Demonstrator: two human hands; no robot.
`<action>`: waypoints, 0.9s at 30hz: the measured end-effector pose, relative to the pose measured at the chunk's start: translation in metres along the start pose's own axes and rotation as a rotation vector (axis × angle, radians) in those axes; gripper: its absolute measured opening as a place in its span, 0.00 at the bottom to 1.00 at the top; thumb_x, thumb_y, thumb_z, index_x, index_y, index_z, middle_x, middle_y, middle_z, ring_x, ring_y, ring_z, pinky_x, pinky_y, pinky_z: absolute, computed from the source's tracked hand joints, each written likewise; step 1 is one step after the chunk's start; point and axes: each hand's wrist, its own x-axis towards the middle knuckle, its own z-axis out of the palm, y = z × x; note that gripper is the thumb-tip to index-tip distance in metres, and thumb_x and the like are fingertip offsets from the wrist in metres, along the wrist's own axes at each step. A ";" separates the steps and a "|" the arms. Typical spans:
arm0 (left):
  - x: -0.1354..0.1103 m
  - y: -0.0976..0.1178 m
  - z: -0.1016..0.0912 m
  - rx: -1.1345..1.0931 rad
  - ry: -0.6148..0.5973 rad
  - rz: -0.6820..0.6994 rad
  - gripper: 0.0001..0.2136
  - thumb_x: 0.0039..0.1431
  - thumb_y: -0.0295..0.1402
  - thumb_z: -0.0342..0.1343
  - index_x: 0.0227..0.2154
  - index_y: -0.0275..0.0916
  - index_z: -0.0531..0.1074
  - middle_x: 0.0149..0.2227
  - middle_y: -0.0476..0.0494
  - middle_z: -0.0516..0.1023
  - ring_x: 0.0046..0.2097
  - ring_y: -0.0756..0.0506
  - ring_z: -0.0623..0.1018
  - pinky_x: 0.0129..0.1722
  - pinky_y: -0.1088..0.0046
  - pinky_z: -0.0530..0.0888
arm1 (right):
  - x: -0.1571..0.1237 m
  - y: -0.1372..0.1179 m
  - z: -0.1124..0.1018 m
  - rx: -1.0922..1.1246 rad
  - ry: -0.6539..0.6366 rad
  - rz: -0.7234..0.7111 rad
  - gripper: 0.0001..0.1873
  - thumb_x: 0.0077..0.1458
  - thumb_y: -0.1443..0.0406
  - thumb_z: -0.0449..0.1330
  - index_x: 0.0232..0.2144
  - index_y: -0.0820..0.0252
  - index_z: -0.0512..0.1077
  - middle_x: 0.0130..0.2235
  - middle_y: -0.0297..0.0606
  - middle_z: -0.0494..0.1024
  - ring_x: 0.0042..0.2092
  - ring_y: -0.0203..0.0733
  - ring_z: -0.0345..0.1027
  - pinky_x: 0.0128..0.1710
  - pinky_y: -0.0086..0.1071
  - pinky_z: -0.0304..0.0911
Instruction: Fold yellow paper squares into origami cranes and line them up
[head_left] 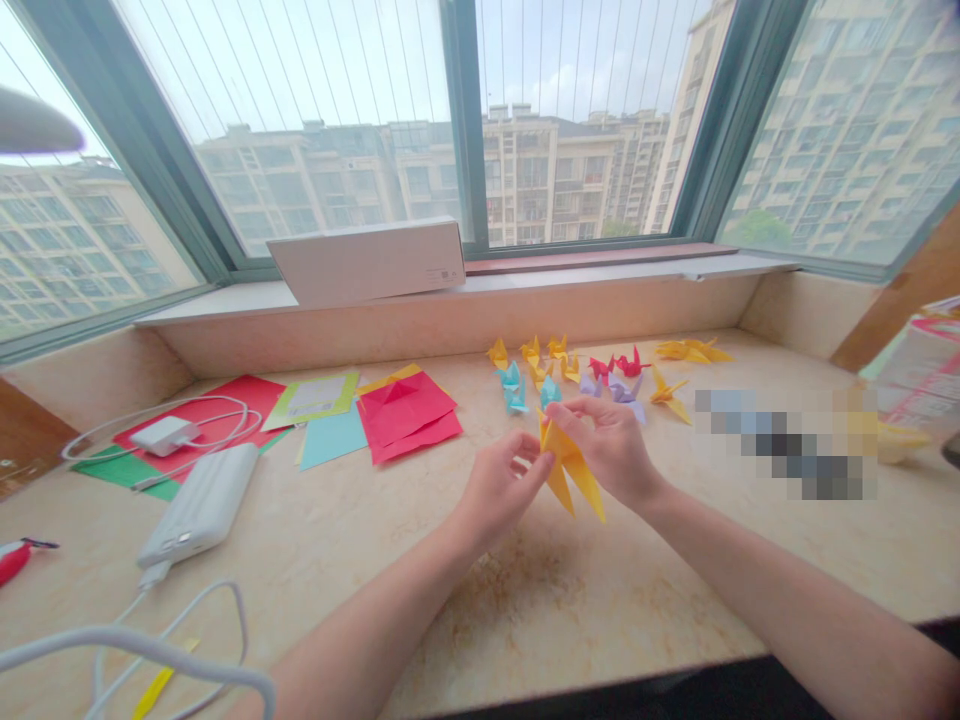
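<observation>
A yellow piece of folded origami paper (576, 475) is held up above the tabletop between both hands, its two long points hanging downward. My left hand (504, 482) pinches its left edge with thumb and fingers. On the other side my right hand (609, 445) is closed on its upper part, covering some of the folds. Just behind the hands stand small folded paper cranes: several yellow ones (531, 350), blue ones (511, 378), red ones (632, 362) and lilac ones (626, 393). A larger yellow folded crane (667, 396) lies right of my right hand.
Red paper sheets (411, 415), a light blue sheet (334, 440) and a yellow-green packet (311, 398) lie left. Nearer are a white power bank (201, 500), a charger (165, 436) and looping cables (142, 640). A white box (371, 262) leans by the window. More yellow folded paper (691, 351) lies back right.
</observation>
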 end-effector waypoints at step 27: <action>0.005 0.010 -0.006 -0.377 0.240 -0.124 0.19 0.59 0.49 0.56 0.39 0.36 0.69 0.30 0.42 0.81 0.25 0.44 0.82 0.21 0.74 0.77 | -0.005 0.007 0.009 0.051 -0.132 0.087 0.21 0.55 0.59 0.63 0.50 0.56 0.72 0.46 0.44 0.80 0.41 0.46 0.77 0.41 0.41 0.73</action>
